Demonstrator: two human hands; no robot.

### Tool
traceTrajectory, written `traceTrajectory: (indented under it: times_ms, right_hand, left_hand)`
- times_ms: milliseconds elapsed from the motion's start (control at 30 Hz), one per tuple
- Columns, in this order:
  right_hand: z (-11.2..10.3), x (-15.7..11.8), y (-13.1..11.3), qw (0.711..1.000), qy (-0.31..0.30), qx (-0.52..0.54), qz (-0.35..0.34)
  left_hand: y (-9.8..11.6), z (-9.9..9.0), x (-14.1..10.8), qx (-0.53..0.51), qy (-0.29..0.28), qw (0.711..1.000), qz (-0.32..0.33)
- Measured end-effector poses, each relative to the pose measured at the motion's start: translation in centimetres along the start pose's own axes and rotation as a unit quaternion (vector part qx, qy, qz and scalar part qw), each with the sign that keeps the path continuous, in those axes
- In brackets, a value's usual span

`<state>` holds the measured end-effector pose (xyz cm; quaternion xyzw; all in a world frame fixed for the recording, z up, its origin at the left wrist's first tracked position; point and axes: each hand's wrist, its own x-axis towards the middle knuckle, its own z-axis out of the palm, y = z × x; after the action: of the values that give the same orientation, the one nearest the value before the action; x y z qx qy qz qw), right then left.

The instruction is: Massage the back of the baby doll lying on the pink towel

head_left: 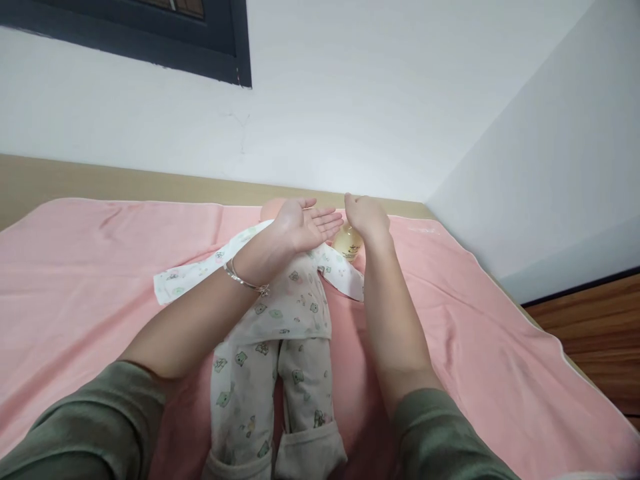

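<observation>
Palm up with its fingers stretched out, my left hand (pixel 305 227) is held above the chest of a white printed baby outfit (pixel 275 307). To its right, my right hand (pixel 367 217) is closed over the top of a small bottle (pixel 347 244) of pale yellow liquid. Dark lettering shows on the bottle, while its top is hidden behind that hand. The outfit lies flat, long sleeves spread and trouser cuffs turned up. Behind my left wrist, a rounded peach-coloured shape (pixel 272 209) shows at the neck end; most of it is hidden.
A pink blanket (pixel 100 267) with a pale edge covers the surface beneath the outfit. Beyond it runs a light wooden strip (pixel 100 175) along the white wall (pixel 350 100). A dark window frame (pixel 220 53) is at upper left, and brown wood panelling (pixel 595 333) at right.
</observation>
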<state>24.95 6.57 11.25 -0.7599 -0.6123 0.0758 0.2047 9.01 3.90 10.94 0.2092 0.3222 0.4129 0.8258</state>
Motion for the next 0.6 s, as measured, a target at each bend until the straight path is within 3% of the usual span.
traceTrajectory:
  times_ms: [133,267,433,600]
  right_hand:
    - [0.0,-0.3,0.1,1.000,-0.001,0.011,0.001]
    - [0.0,-0.2,0.3,1.000,0.001,0.014,0.007]
    - [-0.2,-0.3,0.1,1.000,-0.001,-0.009,0.006]
    - [-0.3,-0.4,0.2,1.000,-0.011,-0.017,0.004]
  left_hand:
    - [1.5,-1.2,-3.9,0.067,-0.023,0.996,0.062]
    - [2.9,-2.6,-6.9,0.181,-0.033,0.973,0.138]
    - [3.8,-4.3,-8.0,0.275,-0.003,0.934,0.226]
    - [4.4,-4.8,-8.5,0.335,0.056,0.895,0.289]
